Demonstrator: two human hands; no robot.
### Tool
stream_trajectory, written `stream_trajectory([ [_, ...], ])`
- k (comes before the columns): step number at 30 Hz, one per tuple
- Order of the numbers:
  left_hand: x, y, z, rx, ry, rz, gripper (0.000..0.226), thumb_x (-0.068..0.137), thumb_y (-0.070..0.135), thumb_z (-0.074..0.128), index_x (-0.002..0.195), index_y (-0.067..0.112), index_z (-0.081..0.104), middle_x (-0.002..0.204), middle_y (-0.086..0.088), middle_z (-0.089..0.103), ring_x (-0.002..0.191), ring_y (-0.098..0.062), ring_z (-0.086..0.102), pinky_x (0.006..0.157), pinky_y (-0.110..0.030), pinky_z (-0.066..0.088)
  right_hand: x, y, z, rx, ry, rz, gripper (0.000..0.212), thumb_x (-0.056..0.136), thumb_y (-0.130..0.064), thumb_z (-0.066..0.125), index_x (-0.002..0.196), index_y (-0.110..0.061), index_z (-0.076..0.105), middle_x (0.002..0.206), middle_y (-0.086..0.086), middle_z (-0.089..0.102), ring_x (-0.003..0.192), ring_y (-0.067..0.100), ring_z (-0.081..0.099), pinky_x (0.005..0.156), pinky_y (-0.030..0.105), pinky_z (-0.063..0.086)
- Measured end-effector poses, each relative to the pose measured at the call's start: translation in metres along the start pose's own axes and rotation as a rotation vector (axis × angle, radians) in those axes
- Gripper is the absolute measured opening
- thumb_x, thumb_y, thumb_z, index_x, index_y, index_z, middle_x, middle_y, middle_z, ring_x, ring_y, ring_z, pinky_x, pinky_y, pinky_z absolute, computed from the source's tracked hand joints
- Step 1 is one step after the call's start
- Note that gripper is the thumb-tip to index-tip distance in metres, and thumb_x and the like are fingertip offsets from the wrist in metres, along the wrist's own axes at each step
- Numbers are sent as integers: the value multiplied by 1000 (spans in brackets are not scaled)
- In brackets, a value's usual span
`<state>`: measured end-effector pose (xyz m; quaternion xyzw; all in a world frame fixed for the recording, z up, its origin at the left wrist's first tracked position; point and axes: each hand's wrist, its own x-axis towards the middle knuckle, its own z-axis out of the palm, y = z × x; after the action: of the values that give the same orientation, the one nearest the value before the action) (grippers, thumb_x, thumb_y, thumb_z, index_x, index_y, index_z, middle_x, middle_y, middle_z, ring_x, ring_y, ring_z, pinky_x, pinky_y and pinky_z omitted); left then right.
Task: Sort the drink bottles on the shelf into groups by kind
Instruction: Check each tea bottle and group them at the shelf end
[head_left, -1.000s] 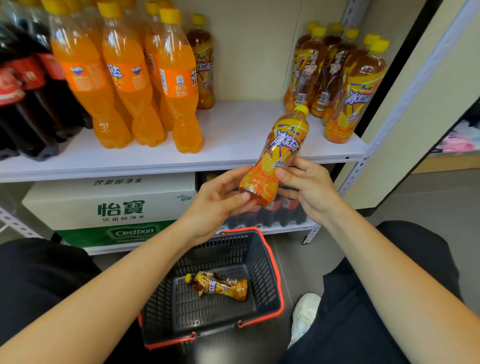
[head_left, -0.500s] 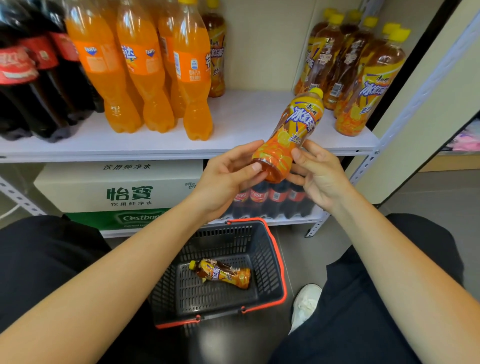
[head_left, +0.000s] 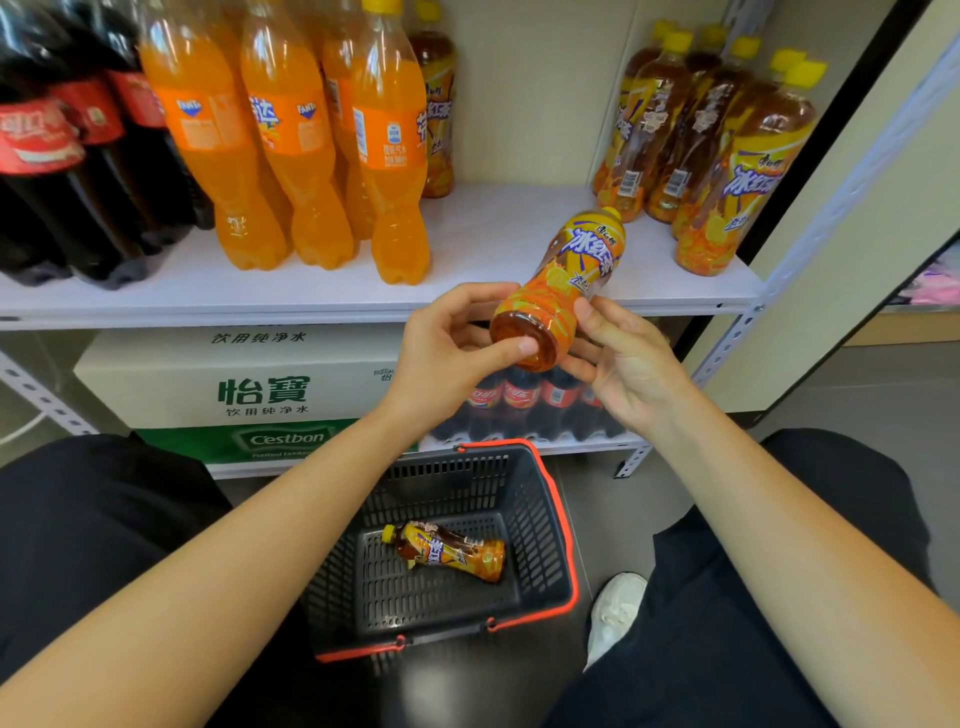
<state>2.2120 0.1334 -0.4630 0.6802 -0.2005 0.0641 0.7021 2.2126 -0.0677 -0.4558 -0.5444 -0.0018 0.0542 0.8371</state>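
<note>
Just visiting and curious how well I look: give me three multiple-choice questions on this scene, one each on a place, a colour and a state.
1. Where does the lying iced tea bottle rest? A in the basket; B on a chair; C in a fridge.
2. What colour is the basket's rim? A blue; B red; C green.
3. How is the held iced tea bottle? A capless; B standing on the floor; C tilted, gripped by left hand and right hand.
Answers: 1 A, it lies on the basket's floor. 2 B, red runs round the top. 3 C, both hands grip its base end, yellow cap on.
</note>
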Motion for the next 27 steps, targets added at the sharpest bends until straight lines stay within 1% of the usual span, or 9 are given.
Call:
stream_trajectory([
  [2,1,1,-3,41,12,40,46,75,11,89,114,24,69,103,7,77,85,-11,72,73,-22,56,0,0,1,3,-9,7,41,86,-27,72,122,-10,66,108,9,78,97,23,77,73,29,62],
  [5,1,-1,-4,81,16,64,44,76,16,88,114,29,68,103,7,76,89,-26,74,75,-33,61,1,0,0,5,-13,14,41,85,-28,73,122,-10,66,110,10,78,99,24,76,74,30,62],
  [7,1,-3,-4,123,-11,76,46,77,20,87,116,33,66,106,11,75,90,-30,71,76,-35,60,2,0,-1,8,-7,16,40,85,-27,73,120,-11,67,109,10,78,99,24,76,75,31,62],
  [11,1,-2,-6,209,-50,95,57,70,26,92,117,36,62,106,21,71,79,-20,70,70,-24,56,1,-1,-2,9,-5,25,37,86,-27,71,119,-12,68,108,9,78,97,23,77,75,30,62],
  [15,5,-2,-9,180,-27,115,40,73,35,87,108,38,67,101,19,75,82,-7,69,73,-26,57,-1,1,-1,3,-1,31,42,86,-27,72,124,-10,66,116,12,75,103,27,75,77,33,62],
  [19,7,-8,-11,166,-76,89,38,82,39,76,119,37,67,98,16,75,80,-9,67,76,-35,60,-1,-2,-3,-2,1,12,47,85,-24,71,129,-9,62,117,12,75,104,27,75,78,35,62],
  [21,8,-14,-14,242,-121,108,43,88,37,71,130,36,65,107,15,74,91,-7,68,84,-38,60,-1,-6,-6,-24,12,-16,53,84,-21,72,134,-8,60,118,12,75,106,29,74,79,36,62],
  [24,13,-22,-19,430,-188,152,57,93,22,68,147,29,53,122,9,70,108,-8,67,97,-42,55,4,-16,-10,-66,63,-100,59,80,-14,75,136,-11,57,116,9,76,105,28,74,79,38,62],
  [27,20,-23,-14,499,-184,126,61,92,14,73,148,28,52,127,4,68,110,-17,66,98,-44,54,10,-30,-12,-126,139,-216,65,76,-5,79,136,-17,57,113,7,77,103,25,75,79,41,63],
])
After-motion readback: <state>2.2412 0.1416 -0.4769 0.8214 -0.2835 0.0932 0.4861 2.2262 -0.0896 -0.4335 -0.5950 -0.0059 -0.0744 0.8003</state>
